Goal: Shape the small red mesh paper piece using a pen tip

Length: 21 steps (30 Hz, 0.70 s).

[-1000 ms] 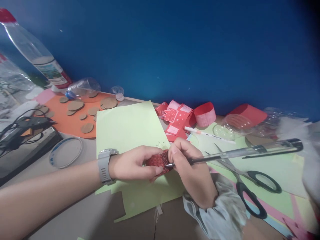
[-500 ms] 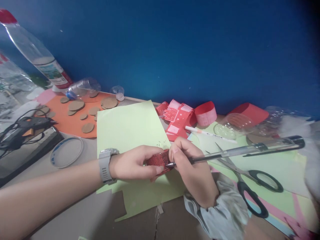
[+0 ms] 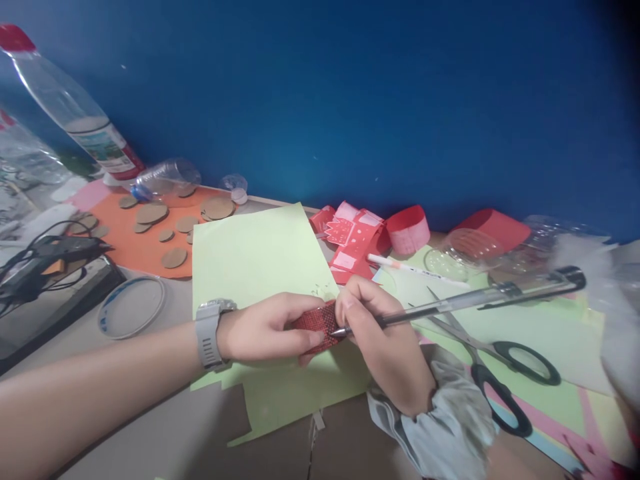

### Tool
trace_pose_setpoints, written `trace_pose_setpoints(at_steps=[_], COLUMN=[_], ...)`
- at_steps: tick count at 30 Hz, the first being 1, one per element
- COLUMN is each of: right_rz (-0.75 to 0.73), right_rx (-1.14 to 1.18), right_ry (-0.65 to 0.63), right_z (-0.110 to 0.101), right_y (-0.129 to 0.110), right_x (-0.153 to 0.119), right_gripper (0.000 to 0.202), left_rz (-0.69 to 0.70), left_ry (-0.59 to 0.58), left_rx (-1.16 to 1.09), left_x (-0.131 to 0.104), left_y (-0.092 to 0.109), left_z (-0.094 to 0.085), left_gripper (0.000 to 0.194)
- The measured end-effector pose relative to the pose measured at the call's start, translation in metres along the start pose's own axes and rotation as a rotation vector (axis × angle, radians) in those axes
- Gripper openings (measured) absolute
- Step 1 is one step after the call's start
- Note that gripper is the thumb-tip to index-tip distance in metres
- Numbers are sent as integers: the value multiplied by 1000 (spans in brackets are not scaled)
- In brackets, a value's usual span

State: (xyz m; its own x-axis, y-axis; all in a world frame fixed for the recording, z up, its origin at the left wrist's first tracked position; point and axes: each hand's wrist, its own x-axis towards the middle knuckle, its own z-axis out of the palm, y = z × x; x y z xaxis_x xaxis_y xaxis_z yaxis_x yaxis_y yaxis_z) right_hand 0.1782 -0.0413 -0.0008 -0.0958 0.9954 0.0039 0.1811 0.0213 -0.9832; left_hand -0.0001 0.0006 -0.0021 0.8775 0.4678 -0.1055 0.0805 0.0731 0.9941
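Note:
Between thumb and fingers, my left hand (image 3: 273, 328) grips a small dark-red patterned piece (image 3: 316, 321). My right hand (image 3: 383, 330) has its fingers closed around a black-and-clear pen (image 3: 460, 301). The pen's tip touches or lies very close to the face of the red piece, and its cap end points up to the right. Fingertips of the right hand rest at the piece's right edge. Under both hands lies a light green sheet (image 3: 255, 260) with a notched lower edge and small marks near the right hand.
Open scissors (image 3: 475, 343) lie on green paper at the right, by a white marker (image 3: 415, 269). Behind are red paper shapes (image 3: 357, 237) and a red ring (image 3: 409, 230). Left: cardboard discs (image 3: 151, 213) on orange paper, a tape roll (image 3: 131, 308), a tall bottle (image 3: 75, 110).
The pen's far end has swung slightly down and to the left. Both hands keep nearly the same place and hold, while the view has shifted a little.

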Motion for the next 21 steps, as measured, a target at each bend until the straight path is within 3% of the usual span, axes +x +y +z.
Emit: trace_pose_setpoints(at_steps=[9, 21], right_rz=[-56, -28], right_rx=[-13, 12], right_ry=[98, 76], right_z=[5, 7], right_y=[-3, -4], right_x=[-6, -3], right_gripper=[30, 28], left_rz=[26, 28], left_ry=[-18, -22], left_rx=[14, 44], left_x=[1, 1], left_y=[1, 0], left_z=[-1, -1], left_gripper=[16, 14])
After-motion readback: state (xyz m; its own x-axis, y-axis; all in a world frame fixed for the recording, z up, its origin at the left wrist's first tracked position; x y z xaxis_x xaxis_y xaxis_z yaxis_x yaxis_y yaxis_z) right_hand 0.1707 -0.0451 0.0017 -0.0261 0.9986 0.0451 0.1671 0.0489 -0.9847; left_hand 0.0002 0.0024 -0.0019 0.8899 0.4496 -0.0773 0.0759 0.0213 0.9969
